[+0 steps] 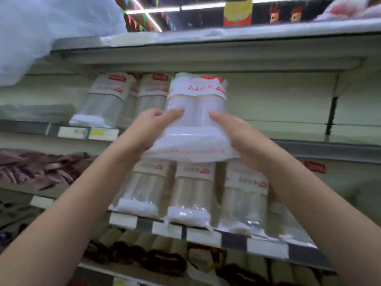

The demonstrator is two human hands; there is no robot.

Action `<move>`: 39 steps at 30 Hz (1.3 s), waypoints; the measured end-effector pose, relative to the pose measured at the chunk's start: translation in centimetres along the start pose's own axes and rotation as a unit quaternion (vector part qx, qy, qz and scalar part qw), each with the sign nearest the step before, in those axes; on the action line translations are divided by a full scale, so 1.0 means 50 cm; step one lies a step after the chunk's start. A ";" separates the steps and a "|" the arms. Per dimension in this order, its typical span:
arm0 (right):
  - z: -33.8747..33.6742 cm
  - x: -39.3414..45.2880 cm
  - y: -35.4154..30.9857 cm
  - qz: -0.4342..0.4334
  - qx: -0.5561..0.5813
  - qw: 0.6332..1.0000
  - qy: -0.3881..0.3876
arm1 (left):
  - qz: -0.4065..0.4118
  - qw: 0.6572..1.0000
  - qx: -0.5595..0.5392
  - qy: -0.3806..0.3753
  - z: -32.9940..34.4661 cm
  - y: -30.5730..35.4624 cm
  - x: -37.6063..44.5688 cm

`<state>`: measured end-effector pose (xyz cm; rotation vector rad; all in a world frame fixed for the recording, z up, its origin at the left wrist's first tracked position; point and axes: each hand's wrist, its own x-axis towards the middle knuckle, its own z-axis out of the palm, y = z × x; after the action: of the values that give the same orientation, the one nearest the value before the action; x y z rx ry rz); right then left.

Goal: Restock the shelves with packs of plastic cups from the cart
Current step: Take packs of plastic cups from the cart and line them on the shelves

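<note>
Fingers [175, 112] of the left hand [148, 129] and right hand [243, 137] curl round the held cup pack [195, 118], gripped low at both sides, probably to steady it upright beside the packs [115, 100] on the upper shelf [309, 145].

Bright white ceiling tube lights [175, 9] glare overhead. Everything's smeared with motion blur, and the grey metal shelf edges [206, 38] bow at the frame's sides.

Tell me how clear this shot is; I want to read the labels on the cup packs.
Head view: soft and motion-blurred throughout, so the red writing on the held pack stays unreadable; shelf edges bow from the wide-angle lens; ceiling lights flare brightly; left hand and right hand are evenly lit, without hard shadows.
</note>
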<state>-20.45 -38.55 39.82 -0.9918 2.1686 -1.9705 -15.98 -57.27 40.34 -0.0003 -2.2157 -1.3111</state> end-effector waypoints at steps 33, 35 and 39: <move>0.147 0.044 0.102 -0.123 -0.202 0.965 0.113 | 0.274 0.938 0.090 0.190 0.008 -0.159 0.028; 0.092 -0.064 0.170 -0.077 -0.221 0.966 0.109 | 0.276 0.950 0.053 0.133 0.094 -0.174 -0.047; -0.045 -0.260 0.328 0.094 -0.237 0.957 0.137 | 0.175 0.985 0.003 -0.007 0.305 -0.211 -0.201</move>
<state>-18.02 -30.61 20.48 -0.5321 2.8507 -1.6157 -17.44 -47.73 21.59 -0.3805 -2.1109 -1.1123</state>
